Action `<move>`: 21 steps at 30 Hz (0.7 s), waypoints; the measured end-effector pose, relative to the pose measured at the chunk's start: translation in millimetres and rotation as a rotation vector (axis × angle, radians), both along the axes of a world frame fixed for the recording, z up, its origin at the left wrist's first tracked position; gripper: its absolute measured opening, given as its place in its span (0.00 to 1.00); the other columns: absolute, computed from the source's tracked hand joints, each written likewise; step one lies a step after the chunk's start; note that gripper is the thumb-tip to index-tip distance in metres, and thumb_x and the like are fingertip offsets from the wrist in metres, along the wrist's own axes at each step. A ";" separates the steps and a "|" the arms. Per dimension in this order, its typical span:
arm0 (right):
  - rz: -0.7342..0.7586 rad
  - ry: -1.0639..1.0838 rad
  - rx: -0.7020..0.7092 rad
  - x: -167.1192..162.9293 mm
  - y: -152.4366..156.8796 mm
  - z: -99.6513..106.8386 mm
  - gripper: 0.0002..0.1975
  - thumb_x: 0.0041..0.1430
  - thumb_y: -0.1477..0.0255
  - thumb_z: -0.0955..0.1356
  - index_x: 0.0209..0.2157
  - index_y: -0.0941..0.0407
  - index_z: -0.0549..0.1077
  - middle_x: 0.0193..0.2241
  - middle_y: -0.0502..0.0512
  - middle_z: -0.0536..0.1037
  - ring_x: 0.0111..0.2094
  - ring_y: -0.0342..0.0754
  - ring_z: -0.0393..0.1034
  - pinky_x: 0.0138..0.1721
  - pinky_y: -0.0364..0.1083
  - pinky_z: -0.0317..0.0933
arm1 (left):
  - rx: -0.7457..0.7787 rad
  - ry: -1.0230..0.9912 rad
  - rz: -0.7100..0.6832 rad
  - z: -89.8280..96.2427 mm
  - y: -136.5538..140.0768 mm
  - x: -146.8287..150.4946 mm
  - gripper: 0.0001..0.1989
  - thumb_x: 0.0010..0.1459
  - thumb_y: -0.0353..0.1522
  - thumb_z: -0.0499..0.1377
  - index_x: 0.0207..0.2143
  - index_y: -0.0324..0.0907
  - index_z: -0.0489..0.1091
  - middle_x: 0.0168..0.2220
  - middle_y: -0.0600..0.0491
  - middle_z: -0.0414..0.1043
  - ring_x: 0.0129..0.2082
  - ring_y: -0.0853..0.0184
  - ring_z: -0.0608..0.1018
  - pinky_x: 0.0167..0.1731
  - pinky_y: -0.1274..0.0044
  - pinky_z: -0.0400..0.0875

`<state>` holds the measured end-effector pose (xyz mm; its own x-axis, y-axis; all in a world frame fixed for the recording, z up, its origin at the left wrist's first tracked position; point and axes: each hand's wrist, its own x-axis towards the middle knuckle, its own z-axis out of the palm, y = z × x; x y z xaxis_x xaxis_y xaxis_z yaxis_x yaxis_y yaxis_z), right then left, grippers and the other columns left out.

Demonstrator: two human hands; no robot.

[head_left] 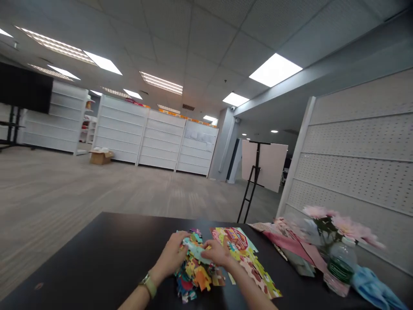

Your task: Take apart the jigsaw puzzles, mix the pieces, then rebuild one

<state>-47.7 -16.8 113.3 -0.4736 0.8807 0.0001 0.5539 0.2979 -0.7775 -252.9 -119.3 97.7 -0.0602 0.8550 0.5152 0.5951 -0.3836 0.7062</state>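
A heap of loose, many-coloured jigsaw puzzle pieces [191, 277] lies on the black table, below and between my hands. My left hand [171, 255], with a watch on its wrist, curls its fingers around the left end of a pale blue puzzle piece [196, 249]. At the right end of that piece, my right hand [217, 253] pinches with thumb and fingers. Whether it is one piece or several joined ones I cannot tell. Just right of the heap lies a partly joined puzzle [253, 269] with a ragged edge, partly covered by my right forearm.
On the table's right side are pink wrapping [298, 245], pink flowers [345, 224], a plastic bottle [340, 267] with a green label and a blue cloth [377, 286]. An easel [254, 172] stands beyond the black table [106, 254]. White shelving [164, 140] lines the back.
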 end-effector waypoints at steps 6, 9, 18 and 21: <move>0.037 -0.085 -0.052 10.5 14.9 16.4 0.08 0.54 0.72 0.75 0.31 0.57 0.73 0.16 0.38 0.65 0.16 0.37 0.56 0.20 0.39 0.52 | -0.085 0.238 -0.216 -7.1 21.3 1.5 0.08 0.56 0.32 0.61 0.37 0.50 0.79 0.48 0.52 0.78 0.52 0.55 0.75 0.55 0.66 0.65; 0.050 -0.035 -0.053 15.4 22.6 30.6 0.07 0.48 0.72 0.74 0.30 0.56 0.73 0.14 0.37 0.62 0.15 0.37 0.53 0.20 0.39 0.47 | -0.071 0.232 -0.234 -5.1 36.1 -0.9 0.07 0.59 0.32 0.59 0.33 0.47 0.77 0.41 0.53 0.78 0.45 0.60 0.76 0.50 0.71 0.68; 0.149 0.042 0.031 4.1 21.3 24.5 0.13 0.47 0.68 0.76 0.34 0.53 0.74 0.19 0.40 0.67 0.23 0.41 0.60 0.25 0.40 0.49 | -0.104 0.174 -0.209 1.4 42.7 -12.1 0.16 0.69 0.41 0.51 0.54 0.52 0.71 0.55 0.51 0.72 0.55 0.59 0.73 0.58 0.69 0.66; 0.127 0.088 0.103 -3.9 27.2 30.1 0.09 0.62 0.63 0.68 0.40 0.53 0.73 0.22 0.42 0.68 0.23 0.41 0.61 0.25 0.40 0.51 | -0.155 0.297 -0.266 -3.8 43.6 -6.9 0.11 0.66 0.40 0.56 0.47 0.54 0.75 0.50 0.52 0.75 0.50 0.58 0.76 0.53 0.69 0.70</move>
<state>-51.6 10.4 143.4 -0.5756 0.8068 0.1336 0.4377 0.4419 -0.7830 -259.8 -75.7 93.9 0.3043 0.8893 0.3413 0.6758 -0.4541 0.5806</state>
